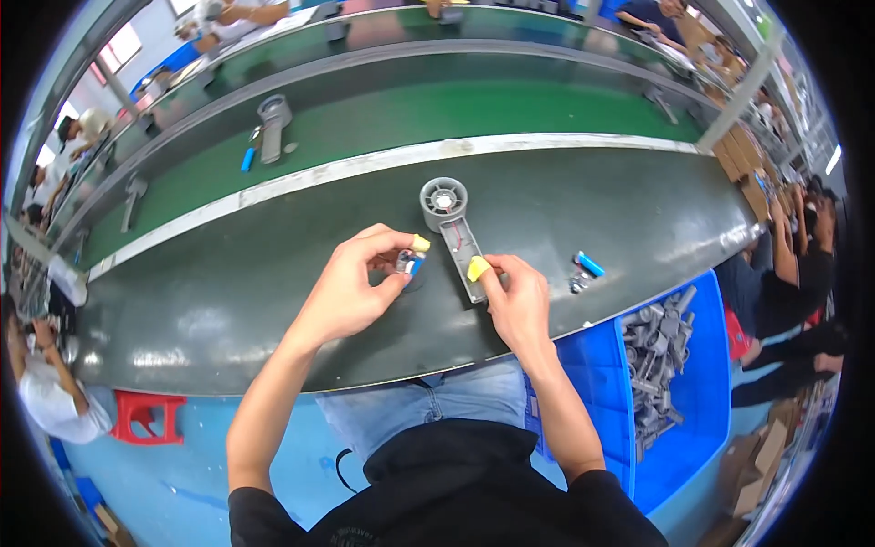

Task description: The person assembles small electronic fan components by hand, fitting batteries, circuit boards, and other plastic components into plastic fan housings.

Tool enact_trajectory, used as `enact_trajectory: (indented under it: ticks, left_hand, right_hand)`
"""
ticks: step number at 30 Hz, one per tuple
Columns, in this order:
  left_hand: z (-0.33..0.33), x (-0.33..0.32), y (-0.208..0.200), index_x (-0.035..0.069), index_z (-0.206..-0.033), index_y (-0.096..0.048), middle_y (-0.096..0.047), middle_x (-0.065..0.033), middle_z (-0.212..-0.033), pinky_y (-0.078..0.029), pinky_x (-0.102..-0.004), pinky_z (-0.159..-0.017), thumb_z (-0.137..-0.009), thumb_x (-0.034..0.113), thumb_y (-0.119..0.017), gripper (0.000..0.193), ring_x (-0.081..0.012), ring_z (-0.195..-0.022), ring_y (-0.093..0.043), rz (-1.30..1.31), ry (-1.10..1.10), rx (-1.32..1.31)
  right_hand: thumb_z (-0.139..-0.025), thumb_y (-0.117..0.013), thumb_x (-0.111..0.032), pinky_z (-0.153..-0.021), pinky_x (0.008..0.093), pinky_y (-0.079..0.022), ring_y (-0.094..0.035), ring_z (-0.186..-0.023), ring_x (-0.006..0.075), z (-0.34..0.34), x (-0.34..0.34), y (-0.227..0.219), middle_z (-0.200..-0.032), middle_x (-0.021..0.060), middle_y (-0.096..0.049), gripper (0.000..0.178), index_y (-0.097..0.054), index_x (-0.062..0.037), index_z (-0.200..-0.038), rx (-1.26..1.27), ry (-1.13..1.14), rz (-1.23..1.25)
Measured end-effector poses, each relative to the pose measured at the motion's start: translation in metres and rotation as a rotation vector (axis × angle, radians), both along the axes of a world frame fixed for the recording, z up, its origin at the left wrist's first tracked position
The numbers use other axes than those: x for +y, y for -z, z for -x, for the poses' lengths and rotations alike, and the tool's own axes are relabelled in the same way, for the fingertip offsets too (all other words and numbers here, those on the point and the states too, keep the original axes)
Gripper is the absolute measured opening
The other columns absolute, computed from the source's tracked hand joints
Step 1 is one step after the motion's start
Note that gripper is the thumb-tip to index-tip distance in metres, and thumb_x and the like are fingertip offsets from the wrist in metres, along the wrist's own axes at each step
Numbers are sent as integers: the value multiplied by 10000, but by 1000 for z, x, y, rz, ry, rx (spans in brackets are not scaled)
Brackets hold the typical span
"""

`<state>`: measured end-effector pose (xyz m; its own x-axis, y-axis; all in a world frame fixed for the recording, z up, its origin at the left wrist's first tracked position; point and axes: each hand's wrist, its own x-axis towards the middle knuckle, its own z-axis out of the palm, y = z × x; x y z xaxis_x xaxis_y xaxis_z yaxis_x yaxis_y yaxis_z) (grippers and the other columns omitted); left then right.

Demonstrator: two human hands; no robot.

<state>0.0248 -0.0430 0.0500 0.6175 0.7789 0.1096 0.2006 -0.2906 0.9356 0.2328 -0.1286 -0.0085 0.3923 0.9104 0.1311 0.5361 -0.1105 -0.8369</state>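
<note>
A grey handheld fan housing (462, 244) lies on the dark table in front of me, its round head pointing away. Its handle is an open shell with thin red wires inside. My right hand (521, 305) grips the handle's lower end, the yellow-wrapped fingertip pressing on it. Just left of the handle, my left hand (351, 283) pinches a small blue battery (416, 265) with a silvery part beside it; the fingers partly hide both. Yellow wrap also covers a fingertip of this hand. To the right lies another blue battery (591, 264) with small metallic parts (579, 283) next to it.
A blue bin (720, 365) full of grey plastic parts (658, 356) stands by my right side. On the green conveyor (365, 114) beyond lies another fan housing (272, 128) with a blue battery (248, 159). A red stool (150, 417) stands left; other people work around.
</note>
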Motion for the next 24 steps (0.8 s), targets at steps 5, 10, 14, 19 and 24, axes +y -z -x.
enact_trajectory:
  ticks: [5,10,14,19,24]
  left_hand:
    - [10,-10,-3,-36,-1114,-635,-611,-108,-922,-509,-298,-734,-784,-40,-666,331,-191,-778,-615,-246,-44,80]
    - [2,-8,1,-29,-1120,-639,-620,-113,-913,-504,-297,-720,-778,-30,-680,344,-187,-764,-610,-237,-68,-69]
    - [1,-1,11,-23,-1127,-642,-619,-89,-896,-494,-287,-710,-786,-27,-688,344,-163,-765,-597,-206,28,-210]
    - [0,1,22,-35,-1097,-644,-612,-67,-938,-492,-281,-760,-830,-4,-683,272,-144,-819,-596,-198,-38,-233]
    - [-1,10,22,-4,-1162,-550,-650,-92,-958,-512,-278,-795,-941,47,-574,229,-155,-837,-642,323,-29,-531]
  right_hand:
    - [-799,-658,-4,-652,244,-477,-610,-732,111,12,-4,-27,-1166,115,-601,308,-668,-21,-1106,-301,23,-324]
    - [-833,-607,38,-616,221,-472,-613,-700,88,29,10,-39,-1126,119,-633,369,-630,-5,-1198,220,-435,-225]
    - [-927,-564,-24,-598,219,-471,-602,-645,89,29,14,-31,-972,75,-673,271,-633,9,-1187,617,-365,-157]
    - [-979,-540,-128,-581,204,-446,-599,-643,78,18,19,-38,-921,53,-678,252,-644,10,-1163,751,-435,-24]
    - [-838,-620,-3,-578,206,-388,-528,-690,49,-27,30,-36,-965,36,-607,224,-690,-7,-1051,83,-318,-165]
